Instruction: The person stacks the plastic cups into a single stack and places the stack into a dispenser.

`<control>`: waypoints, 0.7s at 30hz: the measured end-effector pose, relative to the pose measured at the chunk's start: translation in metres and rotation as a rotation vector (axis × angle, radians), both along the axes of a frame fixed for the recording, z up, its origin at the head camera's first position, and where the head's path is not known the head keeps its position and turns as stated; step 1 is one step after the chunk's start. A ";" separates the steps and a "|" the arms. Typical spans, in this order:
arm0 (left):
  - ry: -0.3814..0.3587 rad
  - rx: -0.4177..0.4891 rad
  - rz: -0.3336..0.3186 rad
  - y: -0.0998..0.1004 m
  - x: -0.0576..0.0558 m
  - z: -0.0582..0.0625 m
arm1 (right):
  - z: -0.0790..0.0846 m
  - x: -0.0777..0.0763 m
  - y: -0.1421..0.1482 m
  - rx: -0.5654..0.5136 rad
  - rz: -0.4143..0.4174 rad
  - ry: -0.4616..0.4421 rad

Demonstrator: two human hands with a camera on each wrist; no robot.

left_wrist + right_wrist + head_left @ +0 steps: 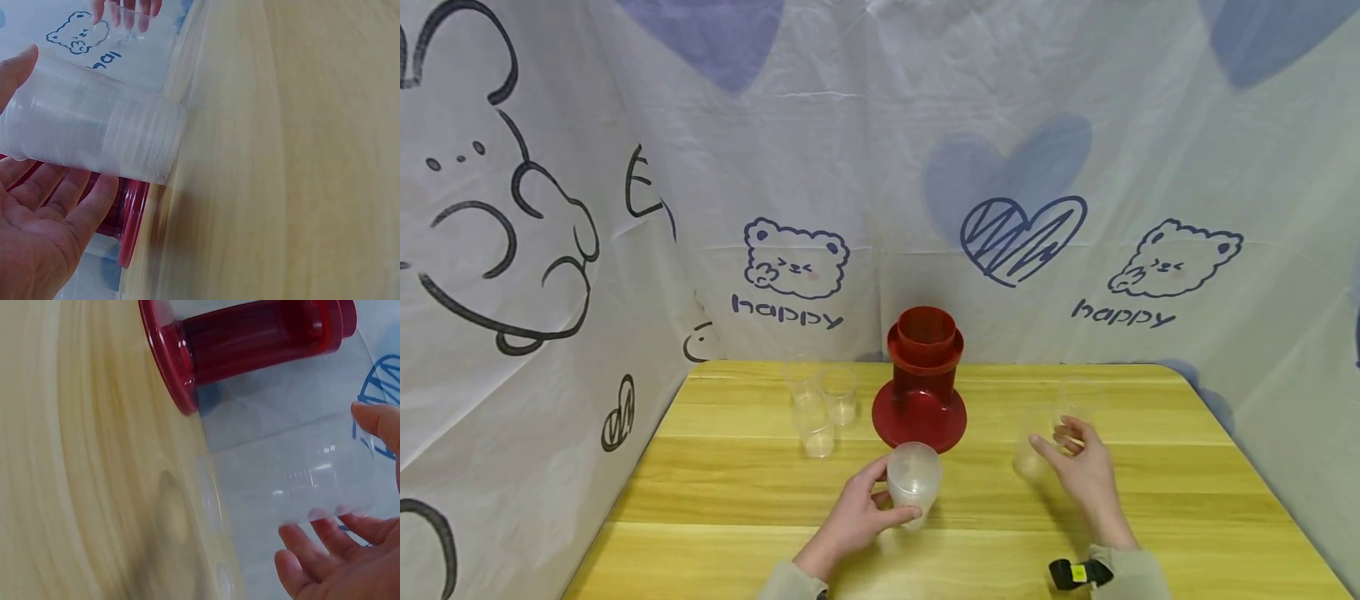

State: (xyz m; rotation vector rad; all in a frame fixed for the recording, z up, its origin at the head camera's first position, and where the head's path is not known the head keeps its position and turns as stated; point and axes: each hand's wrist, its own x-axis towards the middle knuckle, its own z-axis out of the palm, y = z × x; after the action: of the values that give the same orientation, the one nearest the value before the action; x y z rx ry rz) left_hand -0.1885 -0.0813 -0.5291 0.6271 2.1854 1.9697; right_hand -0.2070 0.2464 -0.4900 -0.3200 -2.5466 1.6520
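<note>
My left hand (pixel 863 510) holds a stack of clear plastic cups (pixel 914 477) in front of a red cylindrical holder (pixel 925 371), its thumb on one side and fingers on the other. The left wrist view shows the nested rims of the stack (pixel 94 119) low over the table. My right hand (pixel 1086 471) is curled round a single clear plastic cup (pixel 294 475), thumb near the rim and fingertips against its side. That cup's base is at or close to the tabletop; exact contact is hard to tell. Another clear cup (pixel 1081 396) stands just behind.
Several clear cups (pixel 838 396) stand close together at the back left of the wooden table (pixel 715 492). The red holder rises from a wide round base (pixel 917 429) at the back middle. A printed white cloth (pixel 880 167) hangs behind and on the sides.
</note>
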 end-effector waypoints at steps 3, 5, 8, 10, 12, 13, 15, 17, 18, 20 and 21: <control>0.000 -0.006 0.000 0.000 0.000 0.000 | 0.002 0.001 -0.004 -0.032 0.045 0.017; -0.004 -0.014 0.003 0.000 -0.001 0.000 | 0.003 0.001 -0.007 -0.031 0.075 0.047; -0.006 -0.032 0.008 0.000 -0.001 0.001 | 0.005 0.001 -0.013 -0.005 0.108 0.113; -0.008 -0.036 0.011 0.000 -0.002 -0.001 | 0.008 0.002 -0.017 0.010 0.126 0.158; -0.001 -0.041 0.013 0.000 -0.002 -0.001 | 0.012 0.003 -0.022 -0.002 0.144 0.186; 0.000 -0.041 0.014 0.000 -0.002 -0.001 | 0.014 0.003 -0.024 -0.009 0.152 0.198; -0.007 -0.038 0.015 0.000 -0.002 -0.002 | 0.017 0.005 -0.027 -0.031 0.170 0.213; -0.008 -0.040 0.014 0.000 -0.002 -0.001 | 0.021 0.006 -0.031 -0.056 0.188 0.228; -0.011 -0.037 0.014 0.000 -0.001 0.000 | 0.022 0.007 -0.032 -0.065 0.196 0.237; -0.016 -0.029 0.011 0.000 -0.001 0.000 | 0.026 0.008 -0.036 -0.088 0.213 0.255; -0.015 -0.025 0.009 0.000 -0.001 0.000 | 0.028 0.008 -0.037 -0.099 0.221 0.263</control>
State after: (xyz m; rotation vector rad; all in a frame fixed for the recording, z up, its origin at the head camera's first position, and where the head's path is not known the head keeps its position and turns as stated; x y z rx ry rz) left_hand -0.1894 -0.0817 -0.5289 0.5990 2.2041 1.9422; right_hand -0.1988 0.2091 -0.4625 0.1702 -2.3784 1.7611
